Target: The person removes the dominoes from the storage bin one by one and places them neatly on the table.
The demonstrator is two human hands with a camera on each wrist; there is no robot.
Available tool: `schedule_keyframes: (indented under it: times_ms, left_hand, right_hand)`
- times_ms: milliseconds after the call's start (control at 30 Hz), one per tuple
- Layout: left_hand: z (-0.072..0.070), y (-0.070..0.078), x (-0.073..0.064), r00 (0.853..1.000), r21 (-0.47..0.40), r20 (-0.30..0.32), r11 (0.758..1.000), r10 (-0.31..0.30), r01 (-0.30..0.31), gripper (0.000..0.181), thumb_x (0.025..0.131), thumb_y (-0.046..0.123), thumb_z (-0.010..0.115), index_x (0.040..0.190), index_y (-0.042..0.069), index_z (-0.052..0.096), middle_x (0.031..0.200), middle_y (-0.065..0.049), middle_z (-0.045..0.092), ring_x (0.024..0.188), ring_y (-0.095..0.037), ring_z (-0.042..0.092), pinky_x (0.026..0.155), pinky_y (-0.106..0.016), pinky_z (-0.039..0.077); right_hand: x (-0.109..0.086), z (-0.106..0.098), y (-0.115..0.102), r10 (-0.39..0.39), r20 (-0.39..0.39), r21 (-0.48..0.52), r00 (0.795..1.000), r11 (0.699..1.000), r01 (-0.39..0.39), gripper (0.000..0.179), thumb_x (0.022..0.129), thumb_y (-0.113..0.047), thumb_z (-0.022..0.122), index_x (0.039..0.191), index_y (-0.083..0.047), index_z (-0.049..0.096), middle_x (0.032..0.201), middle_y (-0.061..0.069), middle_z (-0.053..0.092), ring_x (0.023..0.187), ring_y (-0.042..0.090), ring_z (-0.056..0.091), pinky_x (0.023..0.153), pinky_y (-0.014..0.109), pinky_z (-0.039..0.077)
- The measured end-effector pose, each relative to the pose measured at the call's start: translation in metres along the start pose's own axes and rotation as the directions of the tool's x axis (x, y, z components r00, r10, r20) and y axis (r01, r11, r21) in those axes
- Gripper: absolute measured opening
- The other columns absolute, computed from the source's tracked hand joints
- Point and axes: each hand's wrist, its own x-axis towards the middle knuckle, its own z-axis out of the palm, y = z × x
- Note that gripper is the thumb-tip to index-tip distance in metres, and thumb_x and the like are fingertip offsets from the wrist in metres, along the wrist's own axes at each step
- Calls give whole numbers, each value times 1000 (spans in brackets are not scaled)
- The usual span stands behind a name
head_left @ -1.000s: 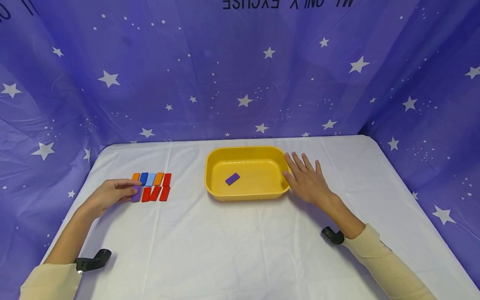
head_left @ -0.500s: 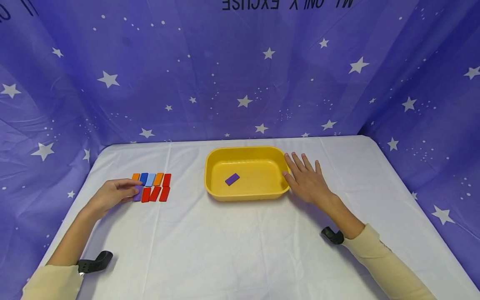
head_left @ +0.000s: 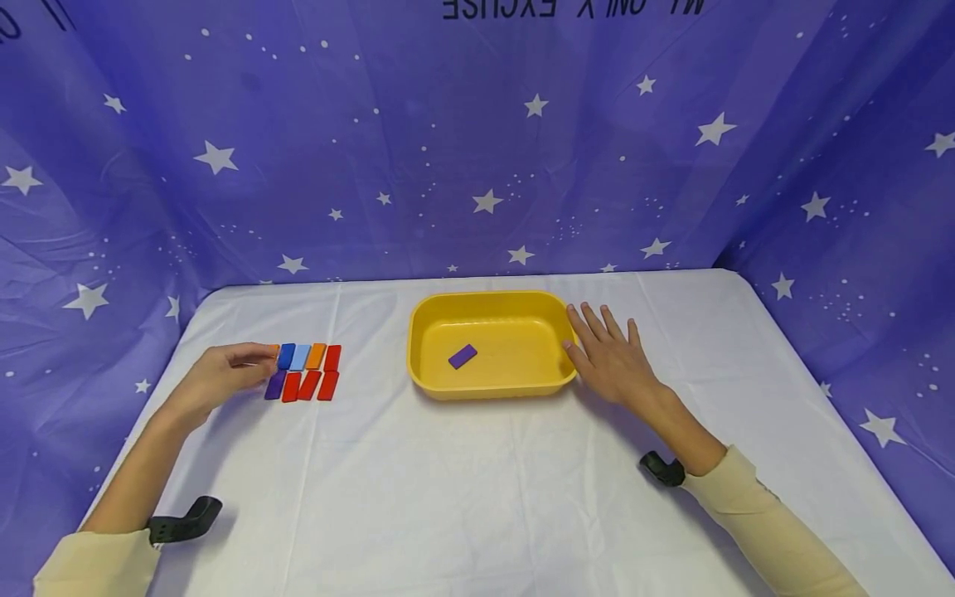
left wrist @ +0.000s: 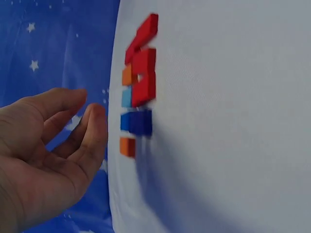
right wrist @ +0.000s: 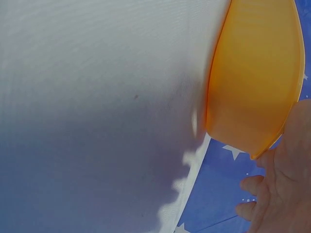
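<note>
On the left of the table, my left hand (head_left: 220, 377) hovers over the end of two rows of small flat blocks, its fingers loosely bent with nothing between them in the left wrist view. Just under its fingertips lies a purple block (head_left: 275, 385), heading the near row beside three red blocks (head_left: 309, 385). Orange, blue (head_left: 287, 356), light blue (head_left: 300, 357) and red (head_left: 332, 358) blocks form the far row; the hand partly covers its end orange one. My right hand (head_left: 615, 361), fingers spread, is at the right rim of a yellow tub (head_left: 492, 392).
One purple block (head_left: 462, 356) lies inside the tub. A white cloth (head_left: 418, 481) covers the table, and a purple star-patterned curtain (head_left: 418, 149) hangs behind it and at both sides. Each wrist carries a black band (head_left: 186, 521).
My left hand has let go of the purple block, leaving it at the near row's left end, and has lifted slightly away. The right hand and tub have stayed put.
</note>
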Motion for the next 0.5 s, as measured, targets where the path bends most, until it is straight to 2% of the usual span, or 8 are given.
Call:
schedule_keyframes:
  times_ms: [100, 200, 267, 433, 500]
  left_hand:
    - [9, 17, 3, 998, -57, 52, 998, 36, -33, 44, 99, 15, 63, 133, -13, 55, 126, -25, 60, 96, -1, 63, 81, -18, 52]
    - [22, 36, 7, 993, -106, 95, 993, 66, -55, 44, 99, 15, 64, 133, -11, 55, 125, -24, 62, 101, -10, 66, 84, -20, 52]
    - [32, 51, 11, 989, -117, 121, 991, 85, -71, 44, 98, 15, 65, 134, -9, 55, 124, -25, 63, 104, -16, 67, 85, -21, 51]
    - [57, 85, 26, 981, -112, 160, 989, 114, -97, 43, 96, 19, 69, 133, 0, 61, 124, -22, 64, 108, -20, 66, 89, -26, 52]
    - [69, 95, 34, 974, -121, 177, 985, 145, -124, 40, 95, 17, 70, 131, 1, 62, 123, -21, 65, 108, -22, 65, 89, -28, 52]
  right_hand:
    - [0, 0, 0, -5, -5, -4, 1000, 1000, 5, 66, 107, -49, 25, 162, -15, 10, 165, 14, 10, 150, 39, 1, 111, 67, -7]
    - [0, 0, 1, -7, -5, -4, 1000, 1000, 7, 66, 107, -50, 24, 162, -15, 11, 165, 14, 11, 150, 40, 1, 111, 68, -6]
    - [0, 0, 1, -6, -4, -1, 1000, 1000, 6, 66, 107, -50, 24, 162, -15, 10, 165, 14, 10, 149, 40, 1, 111, 67, -7]
    - [1, 1, 1, -6, -7, 5, 1000, 1000, 6, 66, 107, -50, 24, 162, -15, 10, 165, 14, 10, 149, 40, 1, 111, 67, -7]
    - [1, 1, 1, -7, -9, 5, 1000, 1000, 7, 67, 107, -51, 23, 162, -15, 11, 165, 14, 10, 149, 40, 1, 111, 67, -7]
